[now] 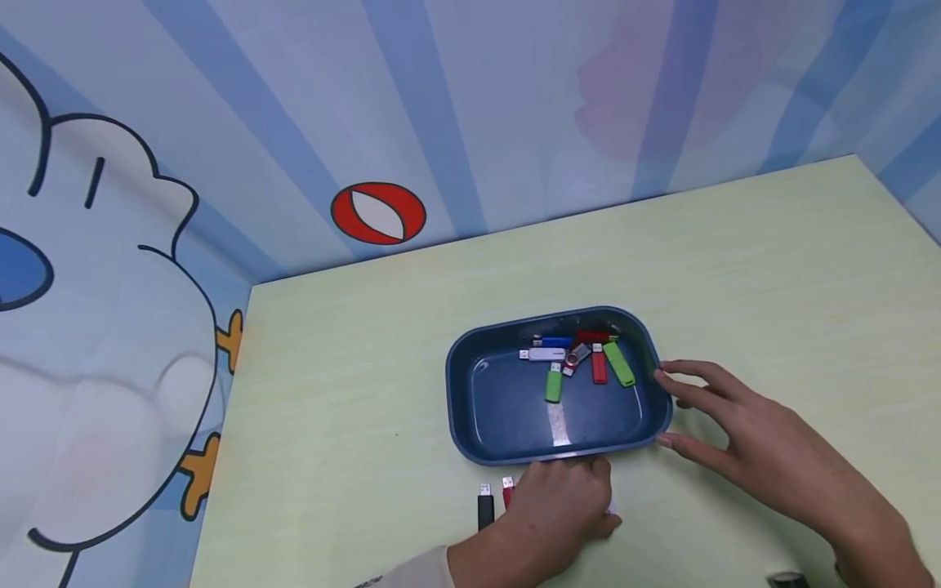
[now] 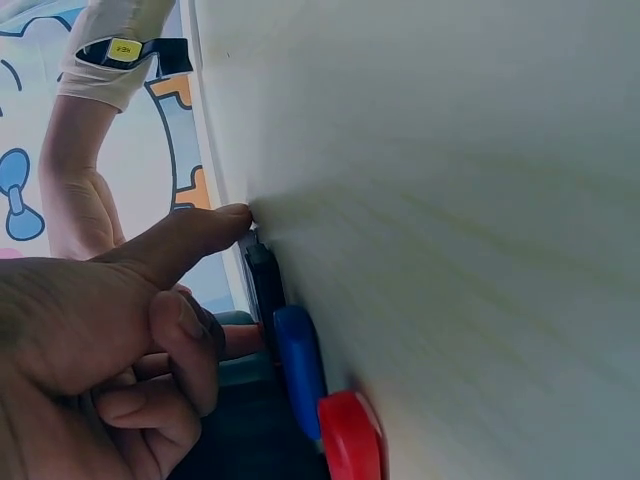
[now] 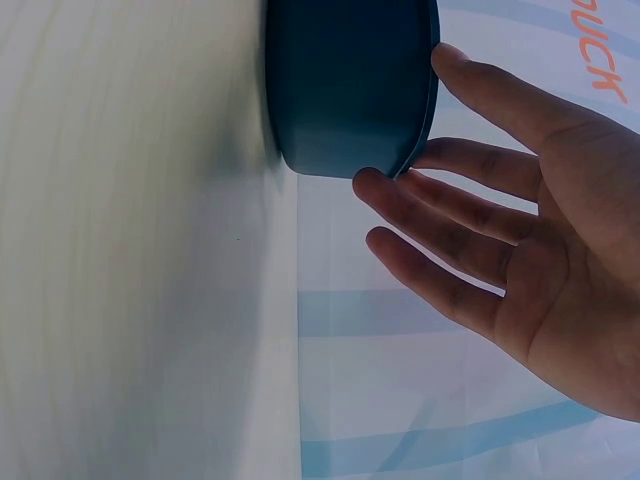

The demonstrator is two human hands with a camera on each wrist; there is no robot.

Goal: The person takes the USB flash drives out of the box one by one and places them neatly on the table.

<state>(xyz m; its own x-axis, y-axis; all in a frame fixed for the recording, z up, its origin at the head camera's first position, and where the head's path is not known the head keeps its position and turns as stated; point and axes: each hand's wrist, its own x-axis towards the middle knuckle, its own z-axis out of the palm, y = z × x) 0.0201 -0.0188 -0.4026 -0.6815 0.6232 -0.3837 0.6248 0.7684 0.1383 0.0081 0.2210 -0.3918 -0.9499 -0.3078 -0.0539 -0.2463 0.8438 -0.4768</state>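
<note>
A dark blue plastic bin (image 1: 507, 451) stands on the table, with several USB sticks in its right half, among them a white one (image 1: 546, 354) and a green one (image 1: 619, 364). My right hand (image 1: 764, 457) touches the bin's right end with spread, nearly straight fingers. Just in front of the bin, my left hand (image 1: 547, 514) is low over a row of USB sticks: a black one (image 1: 485, 510), a red one (image 2: 350, 440), a blue one (image 2: 300, 370) and another black one (image 2: 265, 280). Its thumb reaches past that black stick; whether it pinches one I cannot tell.
A pale wood-grain table (image 1: 331, 392) extends around the bin. Behind and to the left rise walls printed with blue stripes and a cartoon figure (image 1: 110, 392). A small dark object (image 1: 787, 580) shows at the bottom right edge.
</note>
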